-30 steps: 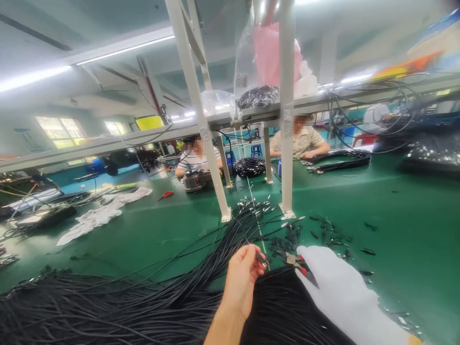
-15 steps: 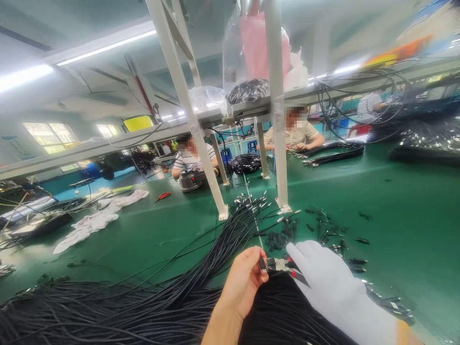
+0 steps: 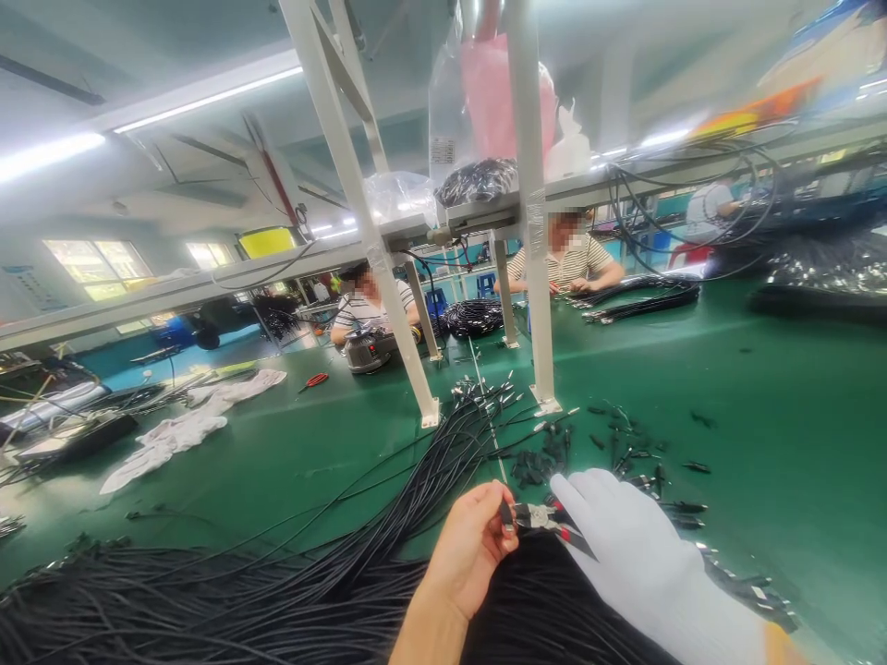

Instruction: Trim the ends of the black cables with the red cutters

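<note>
My bare left hand [image 3: 466,550] pinches the end of a thin black cable [image 3: 508,514] low in the middle of the view. My right hand [image 3: 634,545], in a white glove, is closed on small red-handled cutting pliers [image 3: 541,517], whose jaws meet the cable end at my left fingertips. A big heap of black cables [image 3: 228,600] lies under and left of both hands, fanning out toward metal-tipped ends [image 3: 485,397]. Short black cut pieces [image 3: 610,443] are scattered on the green table [image 3: 762,397] just beyond the pliers.
White frame posts [image 3: 537,277] stand on the table right behind the cable ends, carrying a shelf with bagged cables. Two people sit working across the table. White cloths [image 3: 187,425], red-handled scissors [image 3: 315,380] and a grey machine [image 3: 366,349] lie to the left.
The pliers' jaws have closed in on the cable end held in my left fingers. Both hands shifted slightly left and down in view as my head moved.
</note>
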`<state>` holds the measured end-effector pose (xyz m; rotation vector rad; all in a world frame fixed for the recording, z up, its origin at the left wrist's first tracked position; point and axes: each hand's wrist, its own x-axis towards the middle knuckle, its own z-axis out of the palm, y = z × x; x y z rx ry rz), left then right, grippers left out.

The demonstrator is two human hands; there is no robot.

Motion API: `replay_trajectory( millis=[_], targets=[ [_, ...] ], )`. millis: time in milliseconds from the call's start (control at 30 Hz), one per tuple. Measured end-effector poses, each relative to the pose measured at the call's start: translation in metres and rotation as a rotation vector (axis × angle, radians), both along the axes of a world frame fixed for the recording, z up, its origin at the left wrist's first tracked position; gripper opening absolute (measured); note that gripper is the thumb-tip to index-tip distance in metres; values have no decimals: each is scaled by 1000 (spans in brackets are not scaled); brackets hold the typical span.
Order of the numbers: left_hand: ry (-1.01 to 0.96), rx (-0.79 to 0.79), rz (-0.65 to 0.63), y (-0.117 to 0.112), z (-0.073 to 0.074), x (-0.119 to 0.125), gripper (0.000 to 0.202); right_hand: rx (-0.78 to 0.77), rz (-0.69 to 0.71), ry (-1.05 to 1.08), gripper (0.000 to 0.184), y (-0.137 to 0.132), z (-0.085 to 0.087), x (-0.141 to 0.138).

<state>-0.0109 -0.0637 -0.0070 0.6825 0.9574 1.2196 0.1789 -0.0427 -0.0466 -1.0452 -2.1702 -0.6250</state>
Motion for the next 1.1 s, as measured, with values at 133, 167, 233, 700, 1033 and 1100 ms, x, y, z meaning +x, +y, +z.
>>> replay_trajectory(
  millis=[133,167,233,700,1033,1100],
  targets=[
    [59,28,-2,-1,-1,2,45,21,-13,5,35,-1,-5,0],
    [78,39,5,-1,-2,3,45,28,-30,-11,36,0,-7,0],
    [124,62,32,-2,-5,5,46,44,-72,-53,38,1,-13,0],
    [273,128,89,5,-15,15,62,101,-161,-95,23,4,-15,4],
    [1025,482,16,-19,-1,16,19,83,-73,-61,12,8,-7,21],
    [986,454,-71,-25,15,11,16,-91,7,6,7,4,0,23]
  ],
)
